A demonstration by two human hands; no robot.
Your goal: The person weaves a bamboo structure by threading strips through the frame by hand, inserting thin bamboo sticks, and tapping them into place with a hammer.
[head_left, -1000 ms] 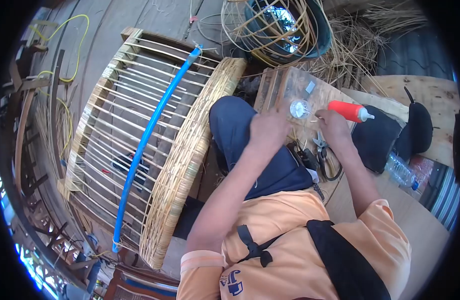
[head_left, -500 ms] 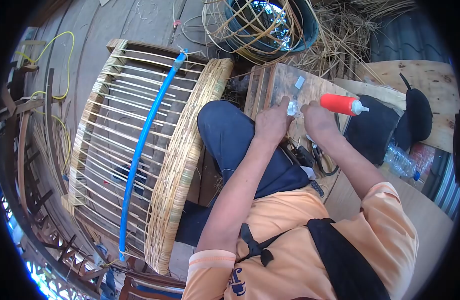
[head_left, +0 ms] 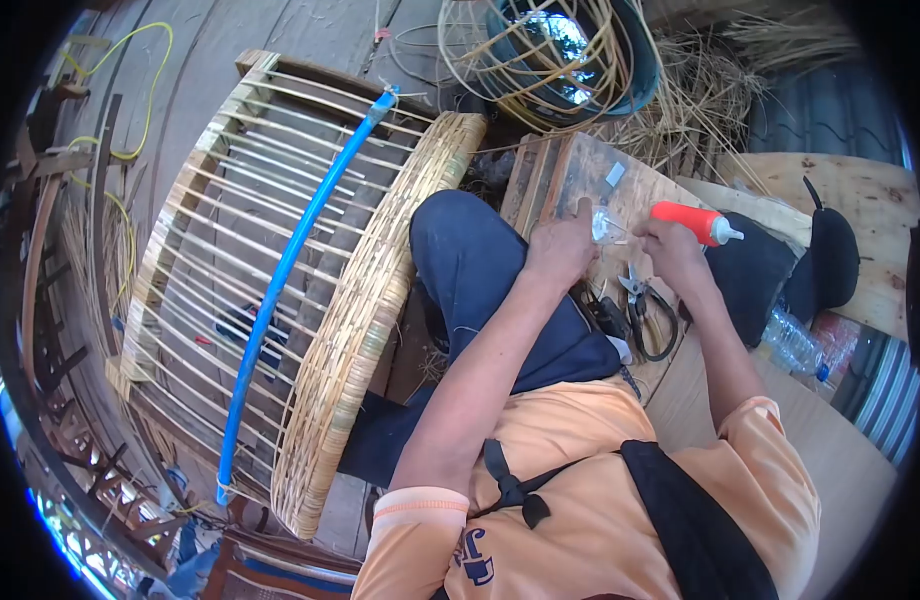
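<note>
My left hand point(head_left: 563, 248) is closed on a small clear plastic packet point(head_left: 608, 226), holding it above the wooden box. Just right of it, my right hand point(head_left: 674, 254) is pinched, its fingertips a short gap from the packet; what they hold, if anything, is too small to make out. Beyond the right hand lies a red squeeze bottle point(head_left: 685, 222) with a white nozzle. Pruning shears point(head_left: 644, 310) with dark handles lie below, between my two forearms. A small pale grey rectangular piece point(head_left: 615, 175) rests on the wooden box point(head_left: 578, 170).
To the left stands a woven rattan frame point(head_left: 365, 320) with a blue tube point(head_left: 280, 275) across its strands. Coiled cane strips fill a teal bucket point(head_left: 645, 85) at the back. A black cap point(head_left: 835, 245) and a plastic bottle point(head_left: 795, 342) lie at the right.
My right hand has drawn away from the packet to the right, widening the gap between my hands. The packet and the pruning shears show more fully. The whole view has shifted slightly.
</note>
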